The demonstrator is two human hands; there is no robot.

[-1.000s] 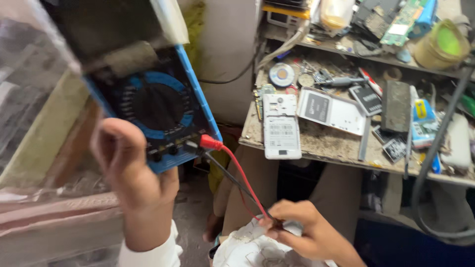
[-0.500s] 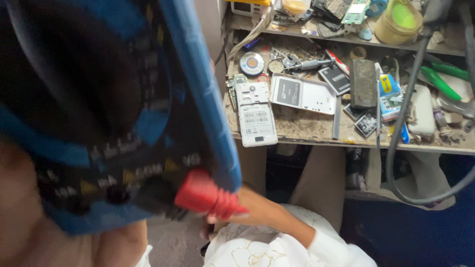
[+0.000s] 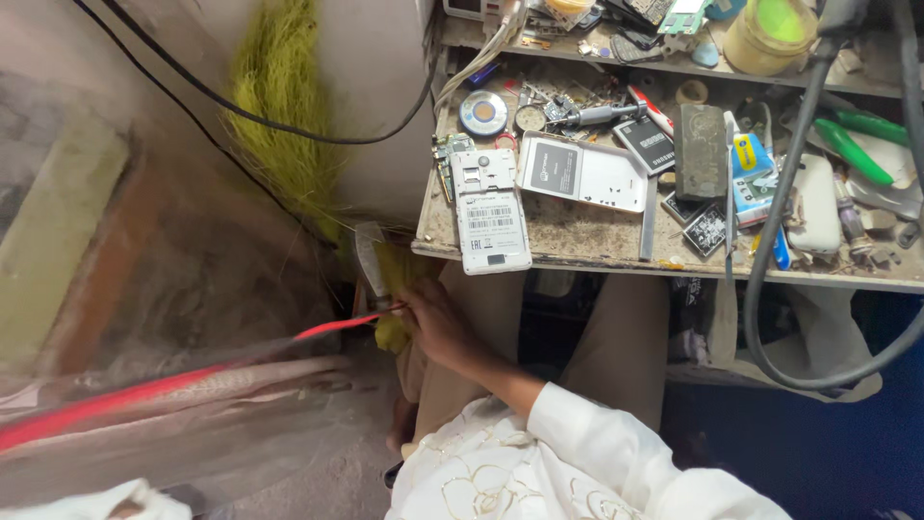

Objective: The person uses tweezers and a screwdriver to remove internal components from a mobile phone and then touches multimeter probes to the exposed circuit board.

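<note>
I think the step in hand is pulling on the red wire (image 3: pixel 346 325) down by the floor. My right hand (image 3: pixel 438 323) has its fingers (image 3: pixel 412 310) pressed together, pinching the wire's end. The wire runs off to the left of the fingers, blurry. A yellow bundle (image 3: pixel 395 279) sits just above them. Higher up and to the right is an open white phone (image 3: pixel 491 217) on the workbench (image 3: pixel 577 252). The wire is thin, so any next move needs a tight pinch. I cannot see my left hand.
</note>
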